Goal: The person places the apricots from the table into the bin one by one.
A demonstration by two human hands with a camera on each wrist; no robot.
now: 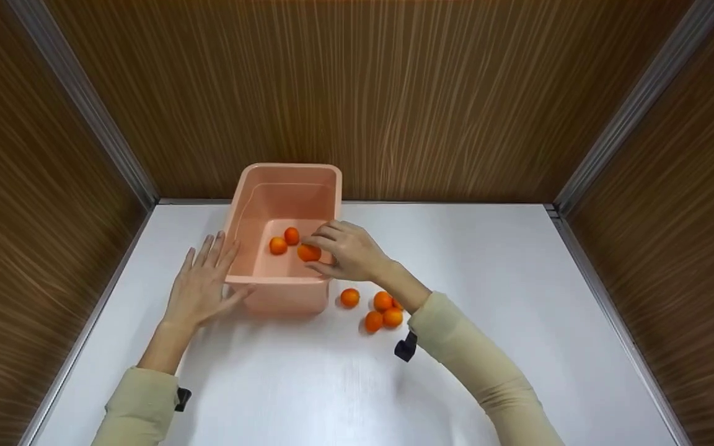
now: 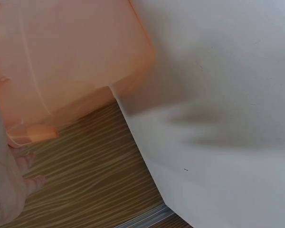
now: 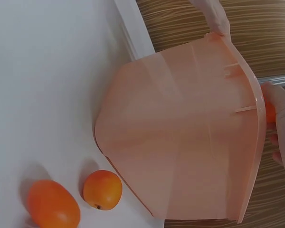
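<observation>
Only the head view shows right hand (image 1: 348, 251) pinching an orange (image 1: 308, 252), left hand (image 1: 202, 285) flat

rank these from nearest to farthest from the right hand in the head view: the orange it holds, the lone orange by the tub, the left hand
1. Held orange, pinched in the right hand over the tub.
2. Lone orange, on the table below that hand.
3. Left hand, at the tub's left side.

A salmon-pink tub (image 1: 282, 186) is sitting on a plain white table (image 1: 487, 297) among bright orange kumquats (image 1: 382, 310), brown walls (image 1: 394, 93) streaked with pale wavy grain are rising behind, and pale beige sleeves (image 1: 475, 353) are showing black straps (image 1: 405, 347).
</observation>
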